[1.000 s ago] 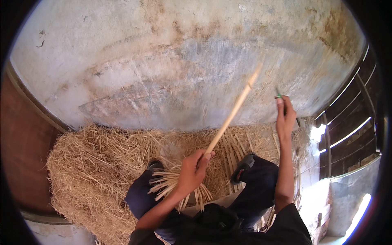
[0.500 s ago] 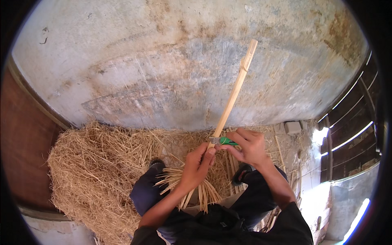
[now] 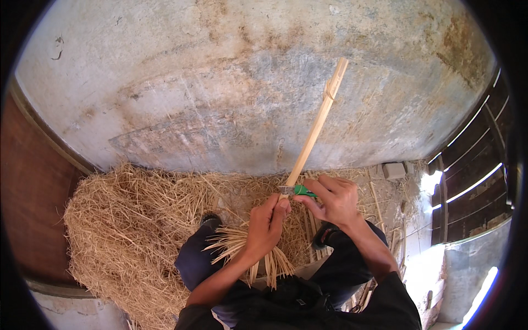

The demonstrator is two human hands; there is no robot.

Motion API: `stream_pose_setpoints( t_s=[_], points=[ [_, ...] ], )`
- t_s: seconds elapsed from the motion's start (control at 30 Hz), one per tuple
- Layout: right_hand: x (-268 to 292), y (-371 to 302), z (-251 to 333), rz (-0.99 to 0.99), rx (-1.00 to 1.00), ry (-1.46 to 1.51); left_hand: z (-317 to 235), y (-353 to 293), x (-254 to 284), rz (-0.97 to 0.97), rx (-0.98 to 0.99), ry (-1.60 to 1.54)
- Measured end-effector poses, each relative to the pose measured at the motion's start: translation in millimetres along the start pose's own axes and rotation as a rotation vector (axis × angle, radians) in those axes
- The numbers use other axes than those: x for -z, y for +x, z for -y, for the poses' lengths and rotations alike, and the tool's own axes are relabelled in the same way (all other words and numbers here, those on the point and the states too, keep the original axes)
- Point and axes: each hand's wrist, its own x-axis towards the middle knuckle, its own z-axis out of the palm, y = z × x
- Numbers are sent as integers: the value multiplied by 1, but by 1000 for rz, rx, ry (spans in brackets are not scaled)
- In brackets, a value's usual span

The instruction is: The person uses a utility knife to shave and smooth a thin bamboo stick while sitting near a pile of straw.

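Note:
A long, pale bamboo piece [image 3: 314, 132] with a node near its top slants up and to the right in front of the wall. My left hand [image 3: 265, 224] is closed, pinching its lower end between thumb and fingers. In my right hand [image 3: 335, 201] is a knife with a green handle [image 3: 303, 190], the fingers closed round it. Its short metal blade [image 3: 287, 190] lies across the bamboo just above my left fingertips. Thin split bamboo strips [image 3: 279, 266] fan out below and beside my left wrist; where they are held or rest is hidden.
A large heap of straw [image 3: 124, 236] covers the floor at left, with loose straw reaching my shoes. The stained plaster wall [image 3: 220, 99] rises ahead. A brick [image 3: 394, 171] lies by the wall at right. Dark wooden slats [image 3: 473, 165] let in light at far right.
The bamboo piece has slid slightly downward, its top end now a little lower. Both hands stay almost in place, the knife still against the bamboo.

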Motion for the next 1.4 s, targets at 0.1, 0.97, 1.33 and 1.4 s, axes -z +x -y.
stream_pose_setpoints(
  t_s=[0.1,0.97,1.33,1.4],
  points=[
    [1,0,0,-5,-3,-3,1,0,-1,-5,-2,1],
    [25,23,-76,-207,-385,14,9,-21,-2,137,137,-13],
    [33,35,-118,-250,-588,-106,15,-25,-2,182,94,98],
    [31,37,-121,-281,-607,-115,21,-27,-7,158,74,32]
  ],
)
